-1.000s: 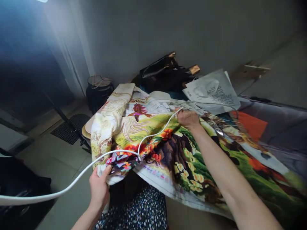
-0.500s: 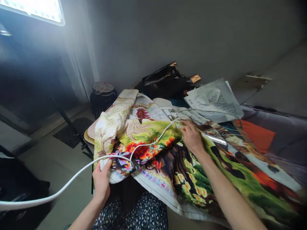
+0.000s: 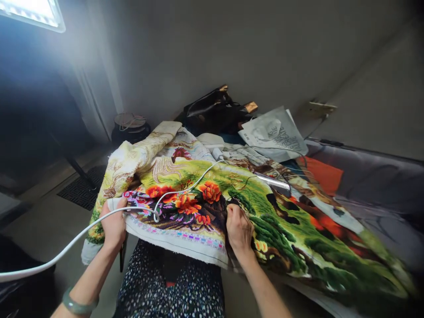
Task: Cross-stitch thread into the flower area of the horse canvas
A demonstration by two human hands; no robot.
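Note:
A large cross-stitch cloth [image 3: 195, 205] with orange flowers, green slopes and a white lower border spreads over my lap and a support behind. My left hand [image 3: 114, 225] grips its lower left part, thumb on top. Closed on the cloth's dark brown area is my right hand [image 3: 239, 227], fingers curled around a bunched bit. A white cable [image 3: 132, 208] crosses the cloth, passing over my left hand and looping near the flowers. Farther back on the fabric lies a shiny metallic object [image 3: 273, 182], its kind unclear. The cloth's upper left end is rolled or folded.
Behind the cloth lie a black bag [image 3: 212, 108] and a grey-white printed packet [image 3: 274, 134]. An orange piece [image 3: 323, 174] rests on the grey padded seat [image 3: 374, 185] at right. A bright lamp [image 3: 33, 13] shines upper left, and a dark round stool [image 3: 130, 126] stands below it.
My right hand has moved left and down toward me, taking hold of the cloth lower. The cloth's flowered part is now stretched flatter between my hands. The view has shifted slightly.

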